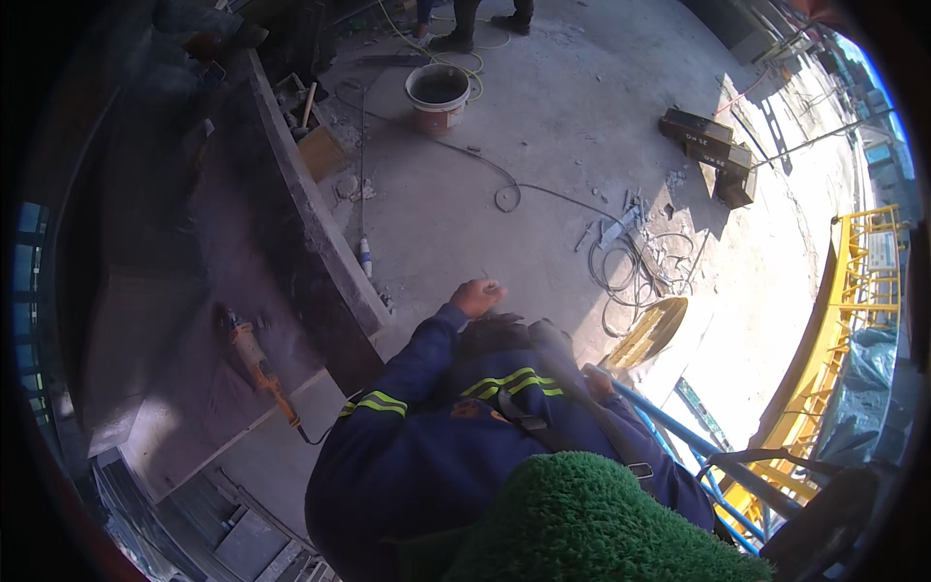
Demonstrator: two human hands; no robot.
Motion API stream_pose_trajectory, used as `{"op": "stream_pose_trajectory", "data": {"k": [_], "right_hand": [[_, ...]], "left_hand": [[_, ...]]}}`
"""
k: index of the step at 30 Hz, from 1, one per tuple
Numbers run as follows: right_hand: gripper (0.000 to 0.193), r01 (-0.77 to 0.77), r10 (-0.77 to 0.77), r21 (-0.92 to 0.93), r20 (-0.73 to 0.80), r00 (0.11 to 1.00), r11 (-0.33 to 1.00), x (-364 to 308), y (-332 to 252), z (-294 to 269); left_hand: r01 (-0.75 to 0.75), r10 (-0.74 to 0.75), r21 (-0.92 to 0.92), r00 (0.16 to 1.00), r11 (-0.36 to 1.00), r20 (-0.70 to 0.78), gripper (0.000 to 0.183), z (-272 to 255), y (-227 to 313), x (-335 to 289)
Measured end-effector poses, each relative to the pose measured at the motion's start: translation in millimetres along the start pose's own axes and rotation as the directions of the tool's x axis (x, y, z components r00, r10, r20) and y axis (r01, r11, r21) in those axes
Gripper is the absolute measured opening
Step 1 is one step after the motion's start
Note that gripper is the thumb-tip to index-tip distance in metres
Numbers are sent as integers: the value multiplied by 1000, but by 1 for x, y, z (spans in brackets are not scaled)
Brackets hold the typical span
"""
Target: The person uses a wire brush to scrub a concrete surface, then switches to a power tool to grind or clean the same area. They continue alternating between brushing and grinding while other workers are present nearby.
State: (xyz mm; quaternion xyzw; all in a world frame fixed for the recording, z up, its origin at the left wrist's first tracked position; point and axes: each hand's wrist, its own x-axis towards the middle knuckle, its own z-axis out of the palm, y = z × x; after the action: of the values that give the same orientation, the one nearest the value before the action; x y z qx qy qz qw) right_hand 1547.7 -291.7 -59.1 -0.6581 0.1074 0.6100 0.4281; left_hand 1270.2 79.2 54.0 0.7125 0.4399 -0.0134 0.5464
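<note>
Left hand (478, 296) raised out in front of the chest on a blue sleeve with reflective stripes, fingers curled in, clenched to a loose fist over the concrete floor (543, 145); cannot tell whether anything sits inside the fist. Just near of it, touching or almost touching the wrist, a dark object (506, 335) pressed against the chest, too shadowed to tell its kind. Right hand (598, 384) only a sliver of skin past the right sleeve, close by a blue rail (669, 419); cannot tell whether released, clenched or grasping. Harness strap (524, 427) slanting across the blue jacket, and a green fuzzy mass (582, 524) filling the near edge. To the left, well apart from both hands, an orange angle grinder (254, 361) lying flat on a grey concrete ledge (320, 233), its black cord trailing off the near corner. Beside the ledge's right face, a blue and white plug (366, 257) on a thin cable. Far off, a white bucket (437, 94) upright on the floor, with another person's feet (453, 41) beyond it. To the right, loose coils of cable (635, 267), a yellow disc (652, 330) lying just near of them, two dark boxes (713, 145) far right, and a yellow railing (844, 320) curving along the right rim.
</note>
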Motion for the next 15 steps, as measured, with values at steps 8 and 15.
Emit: {"op": "stream_pose_trajectory", "data": {"k": [8, 15], "right_hand": [[39, -116, 87, -324, -103, 991, 939, 116, -109, 40], [36, 197, -201, -568, 57, 978, 799, 257, -400, 149]], "left_hand": [[205, -298, -297, 903, 933, -311, 61, -41, -75, 46], [236, -220, -2, 904, 972, -366, 50, -78, -97, 109]]}}
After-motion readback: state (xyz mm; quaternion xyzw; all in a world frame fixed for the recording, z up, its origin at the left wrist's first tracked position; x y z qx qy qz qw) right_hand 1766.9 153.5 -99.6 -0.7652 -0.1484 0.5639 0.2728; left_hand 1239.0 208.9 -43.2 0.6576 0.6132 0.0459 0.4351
